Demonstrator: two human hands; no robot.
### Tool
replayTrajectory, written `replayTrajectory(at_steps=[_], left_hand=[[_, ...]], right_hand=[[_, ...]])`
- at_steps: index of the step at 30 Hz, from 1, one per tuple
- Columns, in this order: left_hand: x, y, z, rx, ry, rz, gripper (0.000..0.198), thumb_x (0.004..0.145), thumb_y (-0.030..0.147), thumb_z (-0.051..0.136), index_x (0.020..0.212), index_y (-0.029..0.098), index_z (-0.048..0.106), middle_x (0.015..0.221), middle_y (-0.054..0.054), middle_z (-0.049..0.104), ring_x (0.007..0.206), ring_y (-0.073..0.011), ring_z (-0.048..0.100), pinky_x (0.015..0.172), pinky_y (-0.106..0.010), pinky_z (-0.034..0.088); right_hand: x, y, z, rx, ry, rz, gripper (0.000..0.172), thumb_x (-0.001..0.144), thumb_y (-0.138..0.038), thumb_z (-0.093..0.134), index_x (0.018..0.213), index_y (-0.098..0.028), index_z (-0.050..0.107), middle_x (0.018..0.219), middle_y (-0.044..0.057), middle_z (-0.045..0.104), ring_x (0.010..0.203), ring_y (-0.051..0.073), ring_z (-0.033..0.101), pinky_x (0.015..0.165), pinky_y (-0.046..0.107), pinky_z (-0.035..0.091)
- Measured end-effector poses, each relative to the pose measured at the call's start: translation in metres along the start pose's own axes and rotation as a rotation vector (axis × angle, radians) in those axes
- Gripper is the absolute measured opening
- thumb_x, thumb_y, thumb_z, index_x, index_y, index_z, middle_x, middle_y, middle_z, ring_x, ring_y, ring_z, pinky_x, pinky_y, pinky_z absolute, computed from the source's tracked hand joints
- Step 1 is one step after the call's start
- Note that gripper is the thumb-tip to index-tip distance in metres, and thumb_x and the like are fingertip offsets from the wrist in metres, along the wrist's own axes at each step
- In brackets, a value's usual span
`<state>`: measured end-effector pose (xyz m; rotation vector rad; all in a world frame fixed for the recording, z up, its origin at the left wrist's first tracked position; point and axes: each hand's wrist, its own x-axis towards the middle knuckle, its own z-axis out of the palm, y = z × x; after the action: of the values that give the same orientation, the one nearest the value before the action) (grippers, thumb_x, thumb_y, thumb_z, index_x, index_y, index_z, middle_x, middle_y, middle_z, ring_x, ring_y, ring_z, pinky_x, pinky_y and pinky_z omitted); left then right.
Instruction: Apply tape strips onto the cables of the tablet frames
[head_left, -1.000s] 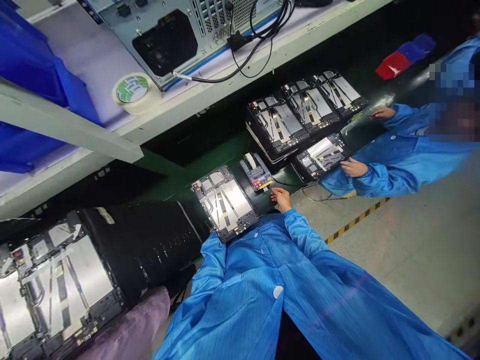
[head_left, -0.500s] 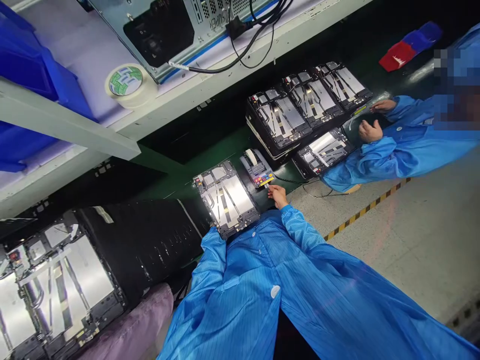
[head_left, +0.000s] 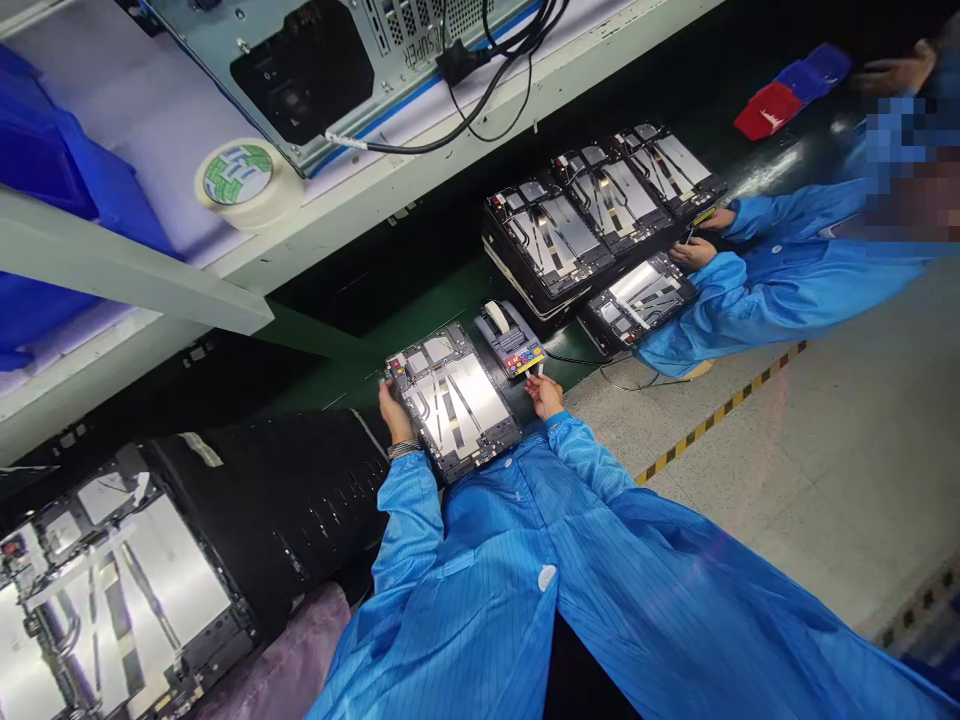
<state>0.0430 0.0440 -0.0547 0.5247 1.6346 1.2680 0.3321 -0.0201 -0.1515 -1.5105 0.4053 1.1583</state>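
Left hand [head_left: 395, 412] has just come up onto the edge of the open tablet frame [head_left: 454, 400], grip unclear, fingers hidden; right hand [head_left: 544, 396] stays pinched on a thin white strip [head_left: 538, 370]; frame lies flat just beside the tape dispenser [head_left: 510, 342].

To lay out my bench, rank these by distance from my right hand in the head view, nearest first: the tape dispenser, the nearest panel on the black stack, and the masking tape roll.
1. Electric tape dispenser, on the bench just ahead of the right hand.
2. Open tablet panel, on the black stack beyond the dispenser.
3. Masking tape roll, far left on the white shelf.
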Motion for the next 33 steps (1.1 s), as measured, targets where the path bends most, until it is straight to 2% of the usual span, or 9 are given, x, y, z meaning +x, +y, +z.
replayTrajectory(at_steps=[4,10,14,19,23,25,27,30,33], left_hand=[[0.02,0.011,-0.005,0.012,0.119,0.126,0.045,0.103,0.052,0.045,0.121,0.018,0.068,0.139,-0.01,0.066,0.129,-0.0194,0.062,0.103,-0.032,0.051],[0.007,0.04,-0.009,0.183,0.04,0.356,0.049,0.104,0.057,0.038,0.124,0.021,0.065,0.145,-0.011,0.061,0.136,-0.0221,0.058,0.105,-0.035,0.051],[-0.01,0.072,-0.007,0.349,-0.014,0.554,0.034,0.102,0.047,0.054,0.12,0.021,0.066,0.134,-0.01,0.066,0.131,-0.0227,0.061,0.11,-0.037,0.048],[-0.044,0.116,0.009,0.669,-0.228,0.776,0.029,0.099,0.036,0.062,0.125,0.025,0.066,0.136,-0.009,0.065,0.133,-0.0254,0.057,0.117,-0.041,0.042],[-0.068,0.132,0.056,1.078,-0.547,0.803,0.051,0.093,0.045,0.07,0.139,0.025,0.06,0.152,-0.011,0.056,0.146,-0.0333,0.044,0.124,-0.047,0.032],[-0.069,0.133,0.08,1.242,-0.67,0.781,0.061,0.093,0.048,0.07,0.147,0.023,0.056,0.159,-0.014,0.051,0.151,-0.0363,0.038,0.127,-0.051,0.026],[-0.062,0.131,0.094,1.329,-0.713,0.745,0.064,0.094,0.047,0.067,0.151,0.02,0.053,0.159,-0.017,0.05,0.15,-0.0388,0.038,0.127,-0.054,0.022],[-0.047,0.131,0.097,1.372,-0.722,0.649,0.064,0.095,0.047,0.064,0.152,0.018,0.053,0.151,-0.019,0.057,0.139,-0.0414,0.05,0.122,-0.056,0.028],[-0.037,0.136,0.09,1.364,-0.725,0.571,0.064,0.094,0.051,0.065,0.151,0.022,0.055,0.144,-0.016,0.064,0.133,-0.0392,0.057,0.116,-0.051,0.036]], right_hand=[[-0.005,-0.003,0.0,0.034,-0.005,-0.004,0.036,0.077,-0.004,0.075,0.096,-0.021,0.05,0.062,-0.008,0.065,0.053,0.01,0.063,0.05,0.018,0.057],[-0.01,-0.003,0.006,0.016,0.029,-0.017,0.039,0.072,-0.002,0.077,0.094,-0.021,0.051,0.059,-0.009,0.061,0.051,0.01,0.061,0.047,0.017,0.053],[-0.016,-0.003,0.008,-0.037,0.088,-0.049,0.039,0.072,-0.003,0.076,0.093,-0.022,0.048,0.06,-0.011,0.058,0.05,0.008,0.056,0.046,0.015,0.049],[-0.041,-0.01,-0.018,-0.105,0.112,-0.155,0.038,0.074,-0.005,0.072,0.1,-0.022,0.05,0.065,-0.011,0.059,0.055,0.008,0.055,0.047,0.014,0.045],[-0.076,-0.041,-0.036,-0.152,-0.077,-0.427,0.047,0.074,-0.017,0.077,0.113,-0.022,0.051,0.078,-0.007,0.067,0.064,0.01,0.06,0.057,0.019,0.05],[-0.096,-0.065,-0.026,-0.21,-0.226,-0.601,0.051,0.076,-0.026,0.079,0.119,-0.022,0.052,0.084,-0.004,0.068,0.07,0.012,0.062,0.064,0.022,0.053],[-0.113,-0.087,-0.002,-0.29,-0.352,-0.744,0.056,0.078,-0.032,0.081,0.125,-0.023,0.052,0.091,-0.002,0.067,0.076,0.013,0.063,0.071,0.025,0.055],[-0.129,-0.11,0.048,-0.437,-0.519,-0.936,0.063,0.08,-0.035,0.082,0.134,-0.026,0.05,0.103,0.001,0.065,0.084,0.015,0.062,0.077,0.028,0.056],[-0.13,-0.118,0.096,-0.658,-0.701,-1.066,0.075,0.081,-0.035,0.082,0.146,-0.027,0.043,0.118,0.005,0.061,0.09,0.017,0.061,0.079,0.031,0.056]])
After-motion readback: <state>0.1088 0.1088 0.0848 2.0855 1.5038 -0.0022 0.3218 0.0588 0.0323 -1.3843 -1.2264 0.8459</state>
